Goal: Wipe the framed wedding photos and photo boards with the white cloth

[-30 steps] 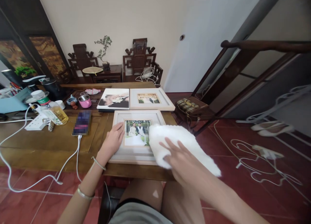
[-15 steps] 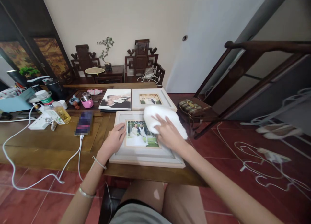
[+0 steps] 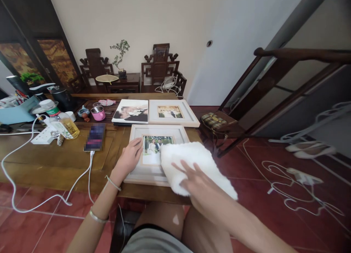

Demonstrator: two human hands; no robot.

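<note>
A pale framed wedding photo [image 3: 152,134] lies flat at the near edge of the wooden table [image 3: 55,161]. My left hand [image 3: 130,157] rests open on the frame's left border, fingers flat, steadying it. My right hand [image 3: 195,179] lies with spread fingers on a fluffy white cloth [image 3: 192,161], which covers the frame's right and lower part and hangs past the table edge.
Two more pictures lie behind: an unframed print [image 3: 131,111] and a second framed photo [image 3: 171,112]. A phone [image 3: 95,137] on a white cable, a bottle [image 3: 64,125], a pink cup [image 3: 98,114] and a power strip [image 3: 44,136] sit to the left. A railing stands at the right.
My right hand has pulled the cloth from the frame's upper right corner down toward me over the lower right. The left hand has stayed in place.
</note>
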